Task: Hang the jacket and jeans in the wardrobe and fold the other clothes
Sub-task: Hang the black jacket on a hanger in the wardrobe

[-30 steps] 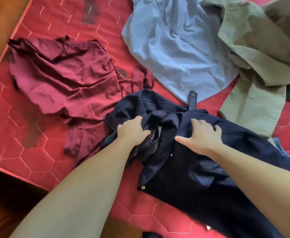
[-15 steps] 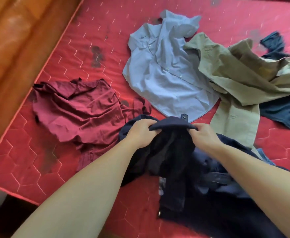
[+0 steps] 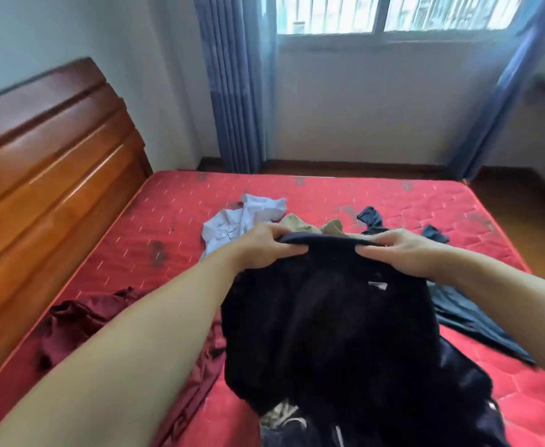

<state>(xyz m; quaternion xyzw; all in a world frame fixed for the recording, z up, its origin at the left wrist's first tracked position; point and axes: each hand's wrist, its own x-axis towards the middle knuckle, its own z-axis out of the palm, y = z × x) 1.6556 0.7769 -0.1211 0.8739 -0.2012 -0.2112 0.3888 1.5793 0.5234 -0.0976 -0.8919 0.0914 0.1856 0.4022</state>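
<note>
Both hands hold the dark navy jacket (image 3: 329, 324) up off the red mattress (image 3: 174, 221), its top edge stretched between them near the centre of the view while the rest hangs down toward six o'clock. The left hand (image 3: 264, 245), at about eleven o'clock from the jacket's middle, has its grip clenched on the left end of that edge, fingers curled over the fabric. The right hand (image 3: 403, 250), at about one o'clock, pinches the right end, thumb beneath and fingers on top. Behind the hands, toward twelve o'clock, a pale blue shirt (image 3: 242, 221) lies crumpled on the mattress, with a khaki garment (image 3: 300, 222) just beside it, mostly hidden by the jacket. A maroon shirt (image 3: 80, 321) lies bunched at eight o'clock, partly under the left forearm. Dark blue cloth (image 3: 477, 321) spreads out at three o'clock; whether it is the jeans cannot be told. A wooden headboard (image 3: 45, 175) runs along the nine o'clock side.
</note>
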